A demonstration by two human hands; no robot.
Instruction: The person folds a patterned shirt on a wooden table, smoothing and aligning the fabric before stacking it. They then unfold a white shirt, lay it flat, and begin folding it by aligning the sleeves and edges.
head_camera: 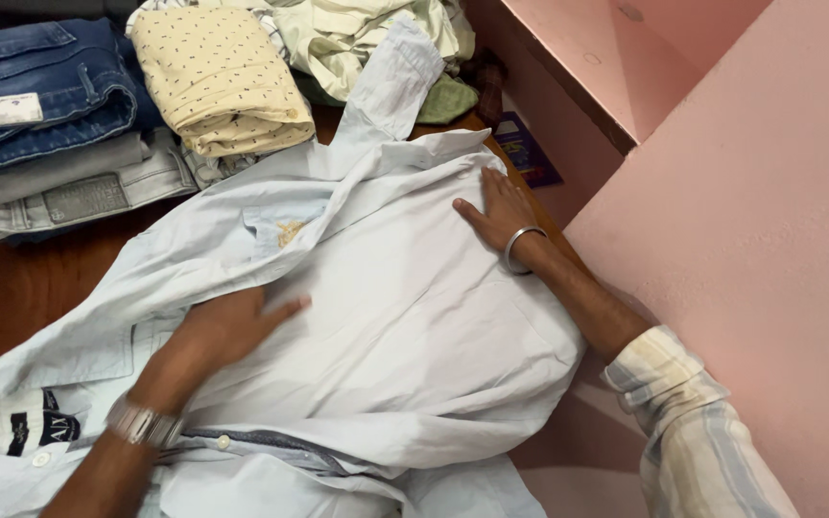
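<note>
The pale blue shirt (386, 317) lay spread over the wooden worktop (21, 288), one sleeve trailing up toward the stacked folded jeans (40, 86) and the cream dotted shirt (218, 77). The left hand (232, 326) pressed flat on the shirt's middle, its grip apart and clasping nothing; the right hand (496, 211) (steel bangle at the wrist) lay just as open near the collar. Smoothing well here probably meant keeping both palms flat and sweeping outward, so creases left before any fold.
</note>
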